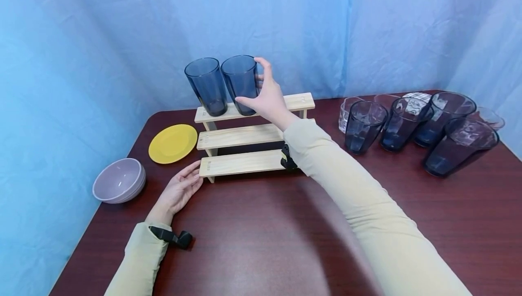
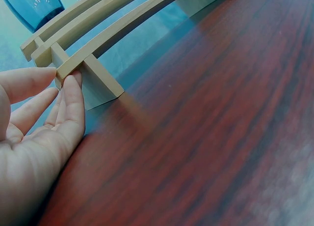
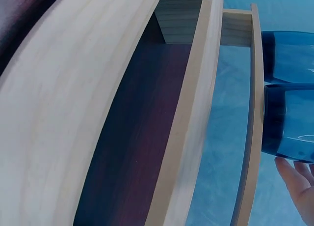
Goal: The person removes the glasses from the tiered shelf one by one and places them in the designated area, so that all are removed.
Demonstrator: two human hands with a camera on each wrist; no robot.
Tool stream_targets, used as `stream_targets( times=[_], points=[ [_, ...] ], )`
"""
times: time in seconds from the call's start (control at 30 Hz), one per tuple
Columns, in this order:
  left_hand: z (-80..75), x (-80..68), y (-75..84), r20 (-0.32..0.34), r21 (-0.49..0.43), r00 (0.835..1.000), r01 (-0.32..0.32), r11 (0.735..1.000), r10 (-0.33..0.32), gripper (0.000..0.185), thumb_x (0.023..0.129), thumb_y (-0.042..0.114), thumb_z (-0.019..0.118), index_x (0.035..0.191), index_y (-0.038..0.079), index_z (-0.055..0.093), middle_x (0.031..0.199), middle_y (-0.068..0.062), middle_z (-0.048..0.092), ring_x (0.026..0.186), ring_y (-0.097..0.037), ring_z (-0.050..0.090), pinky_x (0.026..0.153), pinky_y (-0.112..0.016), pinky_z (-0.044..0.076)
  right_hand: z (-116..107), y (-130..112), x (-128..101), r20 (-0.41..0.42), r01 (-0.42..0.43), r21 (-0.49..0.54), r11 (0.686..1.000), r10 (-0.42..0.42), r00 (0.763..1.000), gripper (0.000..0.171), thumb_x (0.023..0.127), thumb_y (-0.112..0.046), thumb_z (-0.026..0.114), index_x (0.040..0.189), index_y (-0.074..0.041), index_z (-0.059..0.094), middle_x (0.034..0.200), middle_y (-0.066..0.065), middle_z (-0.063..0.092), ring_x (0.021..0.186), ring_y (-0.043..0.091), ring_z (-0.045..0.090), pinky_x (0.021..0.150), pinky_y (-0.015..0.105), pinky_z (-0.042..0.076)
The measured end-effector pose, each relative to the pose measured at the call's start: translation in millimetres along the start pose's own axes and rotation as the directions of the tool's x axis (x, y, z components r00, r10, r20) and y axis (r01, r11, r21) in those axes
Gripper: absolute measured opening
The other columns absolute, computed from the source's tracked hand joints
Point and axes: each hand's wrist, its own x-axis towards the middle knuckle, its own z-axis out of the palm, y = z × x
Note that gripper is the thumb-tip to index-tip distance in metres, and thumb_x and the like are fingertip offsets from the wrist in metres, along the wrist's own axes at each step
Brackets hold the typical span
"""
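Bowl: lilac bowl [image 1: 119,180] at the left edge of the table [image 1: 261,237], lower left of the head view, well apart from both hands.
Plate: yellow plate [image 1: 173,143] just right of and above the bowl, flat on the table, beside the rack's left end.
Left hand: left hand [image 1: 179,190] lies palm-up on the table, fingers straight and relaxed, holding nothing; fingertips [image 2: 72,84] touch the left end of the rack's lowest step.
Rack: three-step wooden rack [image 1: 244,135] at centre frame, steps rising toward the blue backdrop.
Left tumbler: blue tumbler [image 1: 206,86] upright on the top step, untouched, just left of the gripped one.
Held tumbler: second blue tumbler [image 1: 240,83] upright on the top step, its base on the wood.
Right hand: right hand [image 1: 267,96] wraps this tumbler from its right side, thumb across the front low down, fingers curled round the back near the rim.
Other glasses: cluster of dark and clear glasses [image 1: 420,123] at the right of the table, well apart from the rack.
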Motion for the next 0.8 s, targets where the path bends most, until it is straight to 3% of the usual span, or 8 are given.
stream_targets(
  times=[0.47,0.7,0.8],
  points=[
    [-3.1,1.8,-0.3,0.022,-0.002,1.000,-0.010,1.000,0.010,0.039,0.095,-0.008,0.044,0.121,0.019,0.056,0.111,0.000,0.060,0.097,-0.007,0.061,0.085,-0.019,0.049,-6.8,3.1,-12.4,-0.019,0.043,-0.029,0.999,-0.044,0.999,0.096,0.076,-0.029,0.079,0.145,-0.028,0.013,0.134,0.015,0.048,0.123,0.026,0.049,0.095,0.045,0.045],
    [-3.2,0.9,1.3,-0.002,-0.007,1.000,0.019,1.000,-0.019,0.052,0.095,-0.009,0.043,0.144,0.006,0.031,0.110,0.000,0.060,0.095,-0.007,0.061,0.084,-0.018,0.050,-9.7,2.1,-23.1,-0.015,0.076,0.004,0.997,-0.076,0.997,0.096,0.075,-0.023,0.080,0.145,-0.026,0.015,0.131,0.015,0.049,0.118,0.028,0.051,0.093,0.045,0.045],
    [-2.5,0.7,2.0,-0.009,-0.006,1.000,0.025,1.000,-0.025,0.049,0.096,-0.008,0.042,0.141,0.008,0.034,0.111,0.001,0.060,0.096,-0.007,0.061,0.084,-0.019,0.050,-12.3,1.1,-27.7,-0.013,0.089,0.017,0.996,-0.089,0.996,0.096,0.073,-0.021,0.081,0.144,-0.025,0.016,0.129,0.015,0.051,0.116,0.028,0.052,0.094,0.045,0.044]
  ],
)
